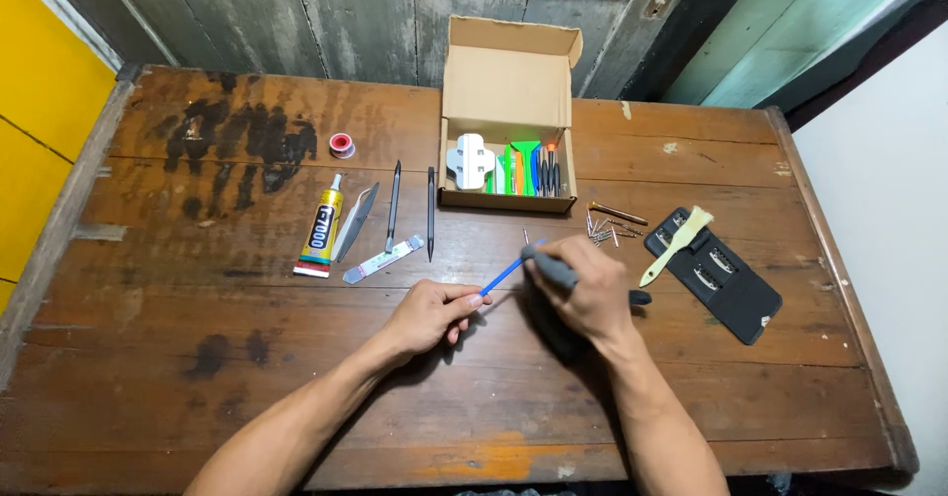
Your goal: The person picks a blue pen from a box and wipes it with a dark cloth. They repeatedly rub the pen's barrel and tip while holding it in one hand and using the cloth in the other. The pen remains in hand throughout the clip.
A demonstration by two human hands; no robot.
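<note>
My left hand (430, 315) pinches the near end of a thin blue stick (504, 276) just above the wooden table (197, 378). The stick's far end meets the tip of a grey-handled tool (553, 269) gripped in my right hand (588, 294). A dark end of that tool sticks out to the right of my right hand. Both hands hover over the middle of the table, close together.
An open cardboard box (509, 81) holds a white tool and green, orange and dark tools. A glue tube (322, 227), tweezers, two dark picks and a small flat pack lie left. Loose screw bits (607, 228), a pale brush (676, 245) on a black case (726, 284) lie right. A small red spool (342, 145) sits behind.
</note>
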